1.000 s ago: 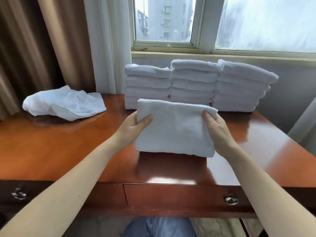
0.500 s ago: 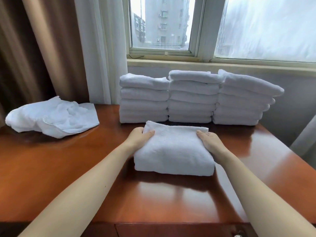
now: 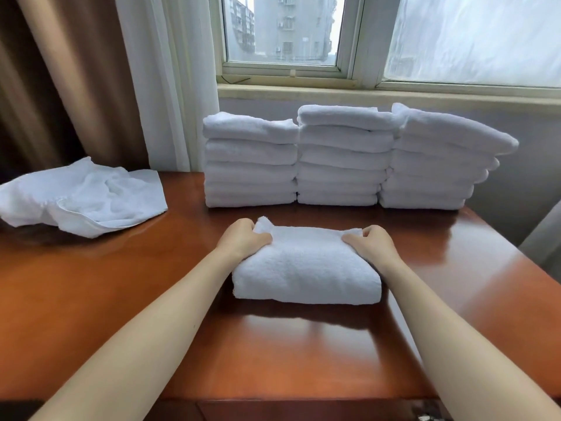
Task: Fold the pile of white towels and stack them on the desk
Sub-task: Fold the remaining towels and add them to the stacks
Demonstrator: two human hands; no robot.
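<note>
A folded white towel [image 3: 306,268] lies flat on the wooden desk [image 3: 121,293] in front of me. My left hand [image 3: 243,238] grips its far left corner with curled fingers. My right hand [image 3: 370,243] grips its far right corner the same way. Behind it, three stacks of folded white towels stand side by side against the wall: a left stack [image 3: 250,161], a middle stack [image 3: 344,156] and a right stack [image 3: 437,162]. An unfolded, crumpled white towel [image 3: 82,196] lies at the desk's far left.
A window sill [image 3: 364,91] runs above the stacks. Brown and white curtains [image 3: 91,80] hang at the left behind the crumpled towel. The desk's right edge slopes away near a grey surface [image 3: 543,235].
The towel was held upright above the desk; it came down and now lies flat. Both hands have curled onto its far corners. The view has tilted upward and closer.
</note>
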